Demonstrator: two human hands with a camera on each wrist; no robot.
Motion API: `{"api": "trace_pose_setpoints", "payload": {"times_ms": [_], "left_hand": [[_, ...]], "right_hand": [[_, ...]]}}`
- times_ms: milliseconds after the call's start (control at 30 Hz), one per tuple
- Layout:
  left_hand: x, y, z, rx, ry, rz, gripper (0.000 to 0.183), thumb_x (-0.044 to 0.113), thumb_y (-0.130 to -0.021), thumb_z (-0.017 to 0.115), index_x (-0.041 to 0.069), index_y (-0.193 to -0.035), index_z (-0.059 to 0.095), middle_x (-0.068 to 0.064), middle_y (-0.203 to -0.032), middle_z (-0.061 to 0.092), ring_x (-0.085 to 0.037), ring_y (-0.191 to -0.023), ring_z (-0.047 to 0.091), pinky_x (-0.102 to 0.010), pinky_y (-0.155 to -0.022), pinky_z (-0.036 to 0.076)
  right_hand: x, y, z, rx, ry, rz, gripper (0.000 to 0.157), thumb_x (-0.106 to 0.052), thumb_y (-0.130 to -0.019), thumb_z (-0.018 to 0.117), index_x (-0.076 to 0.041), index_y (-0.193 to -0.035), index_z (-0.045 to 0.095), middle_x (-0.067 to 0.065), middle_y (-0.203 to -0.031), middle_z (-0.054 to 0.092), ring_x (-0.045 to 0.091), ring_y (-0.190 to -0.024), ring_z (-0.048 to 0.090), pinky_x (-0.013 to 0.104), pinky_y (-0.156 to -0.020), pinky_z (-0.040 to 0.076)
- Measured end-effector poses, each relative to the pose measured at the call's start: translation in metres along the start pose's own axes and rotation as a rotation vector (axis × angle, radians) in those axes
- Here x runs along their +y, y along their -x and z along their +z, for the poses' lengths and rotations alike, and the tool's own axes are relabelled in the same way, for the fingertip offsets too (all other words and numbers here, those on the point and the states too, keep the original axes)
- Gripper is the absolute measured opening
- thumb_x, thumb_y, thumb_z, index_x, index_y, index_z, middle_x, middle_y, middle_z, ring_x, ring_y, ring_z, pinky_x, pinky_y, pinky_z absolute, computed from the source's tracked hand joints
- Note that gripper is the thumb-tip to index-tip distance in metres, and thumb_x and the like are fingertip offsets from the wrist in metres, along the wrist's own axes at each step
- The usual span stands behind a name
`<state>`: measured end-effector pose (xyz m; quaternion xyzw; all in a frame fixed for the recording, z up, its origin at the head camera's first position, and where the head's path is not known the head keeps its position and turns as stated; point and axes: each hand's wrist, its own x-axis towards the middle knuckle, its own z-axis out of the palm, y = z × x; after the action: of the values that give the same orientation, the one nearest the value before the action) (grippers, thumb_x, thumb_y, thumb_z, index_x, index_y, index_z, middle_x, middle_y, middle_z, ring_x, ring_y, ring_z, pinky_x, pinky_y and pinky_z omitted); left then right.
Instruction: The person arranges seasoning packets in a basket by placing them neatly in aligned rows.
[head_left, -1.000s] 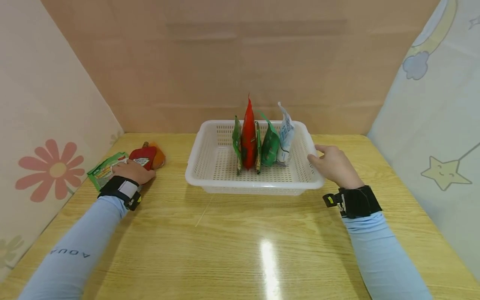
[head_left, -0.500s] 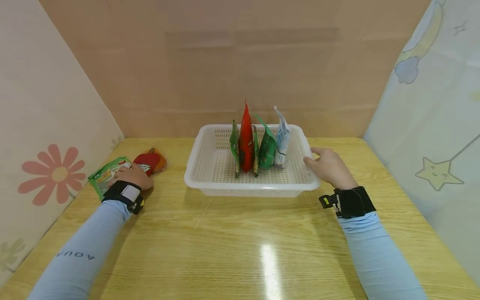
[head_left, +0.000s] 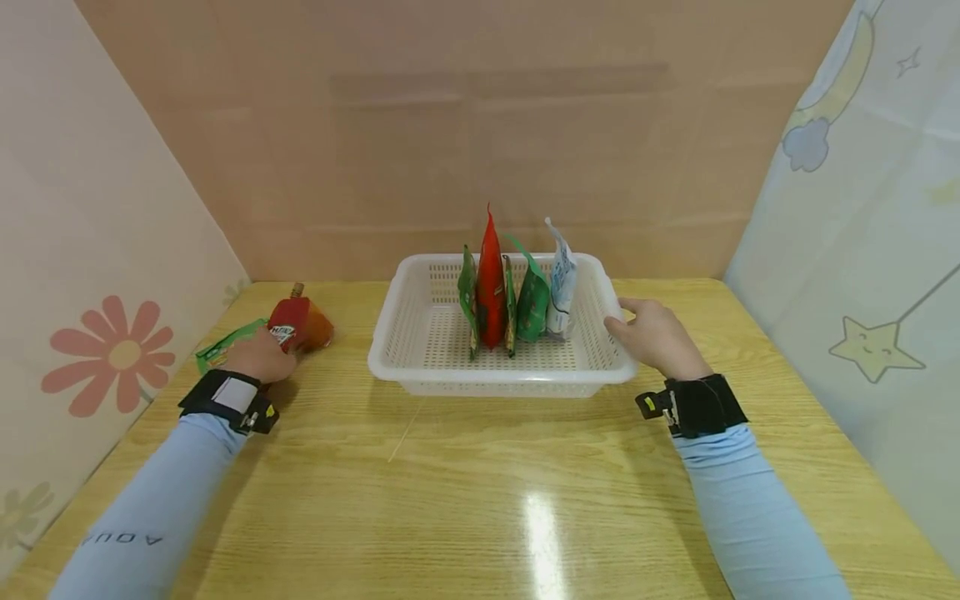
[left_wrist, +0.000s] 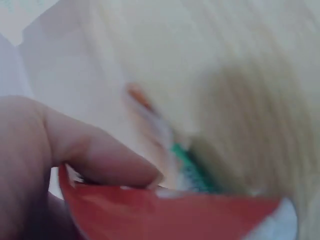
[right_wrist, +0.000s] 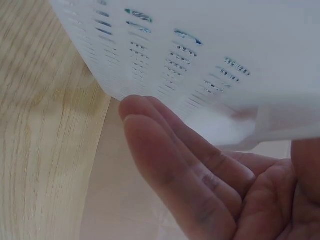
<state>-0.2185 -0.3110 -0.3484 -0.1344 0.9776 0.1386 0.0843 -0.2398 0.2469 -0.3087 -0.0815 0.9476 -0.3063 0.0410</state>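
At the left, my left hand [head_left: 258, 357] pinches a red ketchup pouch [left_wrist: 175, 215] with a spout, whose label [head_left: 283, 333] shows in the head view. Beside that pouch lies an orange pouch [head_left: 318, 327]. A green packet [head_left: 225, 343] sits tilted and partly hidden behind the same hand; the left wrist view is blurred. My right hand [head_left: 658, 335] grips the right rim of a white plastic basket [head_left: 501, 375], thumb over the rim and fingers along the outer wall. Inside stand a red packet [head_left: 491, 292], several green packets [head_left: 534, 300] and a white-and-blue packet [head_left: 562, 287].
The basket rests on a wooden table [head_left: 465, 500] near the tan back wall [head_left: 495, 150]. Patterned side walls [head_left: 123, 217] bound the table at left and right. A thin pale strand [head_left: 405, 433] lies in front of the basket.
My left hand has shifted slightly leftward, and the ketchup pouch has risen and stands more upright. The green packet has tilted from lying flat. My right hand stays on the basket rim.
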Motion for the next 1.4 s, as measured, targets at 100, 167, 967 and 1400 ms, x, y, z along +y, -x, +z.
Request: {"api": "trace_pose_setpoints", "payload": {"times_ms": [100, 167, 967, 1400], "left_hand": [[0.001, 0.003, -0.008, 0.028, 0.15, 0.062, 0.066, 0.025, -0.089, 0.054, -0.024, -0.126, 0.028, -0.035, -0.102, 0.049, -0.04, -0.076, 0.056, -0.041, -0.059, 0.05], [0.007, 0.008, -0.019, 0.011, 0.291, 0.094, 0.069, 0.018, -0.089, 0.051, -0.022, -0.135, 0.021, -0.035, -0.11, 0.046, -0.041, -0.082, 0.055, -0.041, -0.063, 0.049], [0.169, 0.1, -0.055, 0.163, 1.062, 0.499, 0.056, 0.006, -0.099, 0.052, 0.002, -0.147, 0.024, -0.015, -0.124, 0.044, -0.028, -0.112, 0.047, -0.052, -0.103, 0.039], [0.212, 0.118, -0.033, 0.037, 1.148, 0.621, 0.056, 0.001, -0.097, 0.054, 0.0, -0.145, 0.026, -0.021, -0.137, 0.044, -0.038, -0.12, 0.049, -0.055, -0.102, 0.042]], "right_hand": [[0.0, 0.0, 0.001, -0.003, 0.001, 0.003, 0.059, -0.025, -0.101, 0.052, 0.011, -0.145, 0.038, 0.026, -0.111, 0.067, 0.026, -0.084, 0.068, 0.035, -0.067, 0.054], [0.001, -0.001, 0.001, -0.01, -0.001, 0.011, 0.059, -0.026, -0.101, 0.052, 0.01, -0.146, 0.038, 0.027, -0.112, 0.067, 0.026, -0.085, 0.068, 0.035, -0.067, 0.053], [0.003, -0.001, -0.001, -0.029, -0.041, 0.01, 0.059, -0.028, -0.102, 0.053, 0.008, -0.147, 0.038, 0.025, -0.109, 0.068, 0.026, -0.086, 0.069, 0.034, -0.067, 0.055], [-0.027, 0.018, -0.008, 0.268, 0.033, -0.14, 0.048, -0.026, -0.102, 0.053, 0.007, -0.137, 0.053, 0.028, -0.123, 0.062, 0.04, -0.082, 0.064, 0.044, -0.059, 0.049]]}}
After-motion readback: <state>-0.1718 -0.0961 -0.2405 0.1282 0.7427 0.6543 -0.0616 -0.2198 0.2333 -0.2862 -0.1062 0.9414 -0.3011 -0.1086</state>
